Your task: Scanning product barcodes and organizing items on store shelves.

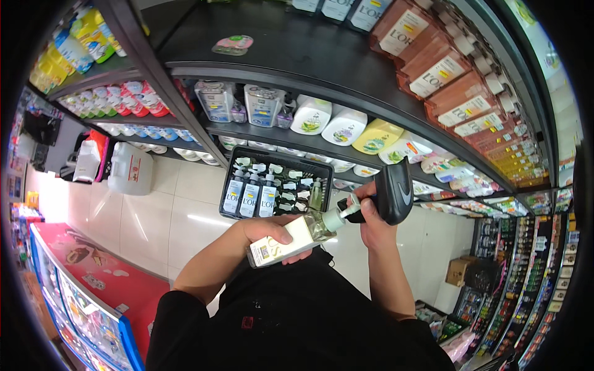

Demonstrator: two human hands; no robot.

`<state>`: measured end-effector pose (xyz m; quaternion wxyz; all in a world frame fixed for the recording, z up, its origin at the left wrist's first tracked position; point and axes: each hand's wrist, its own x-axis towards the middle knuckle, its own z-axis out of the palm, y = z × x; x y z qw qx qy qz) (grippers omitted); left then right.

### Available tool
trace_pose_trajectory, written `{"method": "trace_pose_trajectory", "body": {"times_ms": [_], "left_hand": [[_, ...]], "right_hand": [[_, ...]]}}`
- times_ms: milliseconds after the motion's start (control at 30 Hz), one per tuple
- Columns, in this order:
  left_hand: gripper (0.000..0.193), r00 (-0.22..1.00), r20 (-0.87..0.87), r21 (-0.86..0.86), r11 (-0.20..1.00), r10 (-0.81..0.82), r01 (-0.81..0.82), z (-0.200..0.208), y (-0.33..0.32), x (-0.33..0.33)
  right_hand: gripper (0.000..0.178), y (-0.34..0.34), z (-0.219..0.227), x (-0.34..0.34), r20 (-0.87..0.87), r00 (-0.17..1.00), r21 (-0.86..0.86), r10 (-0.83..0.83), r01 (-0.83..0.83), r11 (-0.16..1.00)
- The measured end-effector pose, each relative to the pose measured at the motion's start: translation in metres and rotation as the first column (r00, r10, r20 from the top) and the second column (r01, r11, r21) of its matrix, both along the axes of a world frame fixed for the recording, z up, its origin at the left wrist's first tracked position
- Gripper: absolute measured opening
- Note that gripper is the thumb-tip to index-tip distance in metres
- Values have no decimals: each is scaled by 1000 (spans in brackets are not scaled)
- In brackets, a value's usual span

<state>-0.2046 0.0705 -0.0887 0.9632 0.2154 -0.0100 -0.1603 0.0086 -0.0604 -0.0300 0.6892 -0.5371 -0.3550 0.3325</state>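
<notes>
My left hand [265, 230] is closed around a clear pump bottle [301, 234] with a white label and a pale green collar, tilted so its pump points up to the right. A black handheld barcode scanner [396, 195] is gripped in my right hand [377, 224], its head above the hand. The fingers of that hand are close to the bottle's pump; whether they touch it I cannot tell. Just beyond my hands, a black crate [228, 207] on the floor holds several pump bottles, some with white labels [250, 196], others with dark bodies and pale pumps.
Ahead runs a black shelf [291, 52] with pink bottles [433, 77] at its right and a flat pink package on it. White and yellow bottles [377, 136] line the level below. A white jerrycan [130, 168] stands on the tiled floor at left, beyond a red-topped freezer [93, 266].
</notes>
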Motion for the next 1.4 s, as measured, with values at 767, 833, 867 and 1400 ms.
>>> {"method": "trace_pose_trajectory", "body": {"times_ms": [767,833,867,1400], "left_hand": [[82,872,66,442,769,485,-461,80,35,85],[84,853,89,471,733,515,-492,85,33,89],[84,849,79,476,729,522,-492,87,33,90],[71,796,150,496,652,587,-574,133,66,94]], "right_hand": [[49,-44,1,15,182,943,-163,279,-251,954],[49,-42,2,23,214,937,-141,277,-251,958],[49,-41,2,26,250,931,-115,266,-245,963],[48,-21,2,37,286,919,-144,271,-238,960]]}}
